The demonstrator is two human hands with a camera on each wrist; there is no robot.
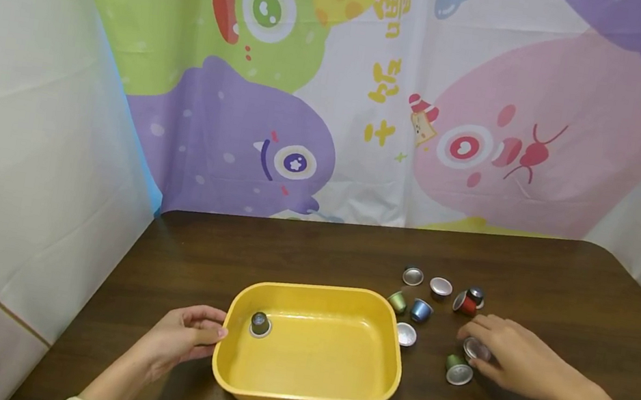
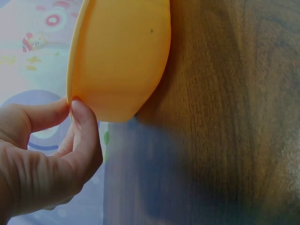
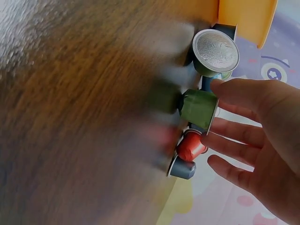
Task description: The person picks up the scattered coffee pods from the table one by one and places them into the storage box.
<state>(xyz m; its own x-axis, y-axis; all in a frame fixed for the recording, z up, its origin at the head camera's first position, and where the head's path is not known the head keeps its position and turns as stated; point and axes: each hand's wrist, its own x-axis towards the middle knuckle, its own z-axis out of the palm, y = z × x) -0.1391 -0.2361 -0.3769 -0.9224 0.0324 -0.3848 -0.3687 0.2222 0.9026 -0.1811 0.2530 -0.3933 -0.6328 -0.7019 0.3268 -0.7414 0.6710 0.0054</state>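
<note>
The left hand (image 1: 179, 339) pinched the yellow tray (image 1: 320, 369) and the right hand's grip (image 1: 518, 353) a green capsule (image 3: 198, 108), likely light, dentable and best taken by its rim.

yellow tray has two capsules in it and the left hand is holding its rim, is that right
Not quite: the head view shows only one capsule inside the yellow tray, and the left hand is holding its rim.
</note>
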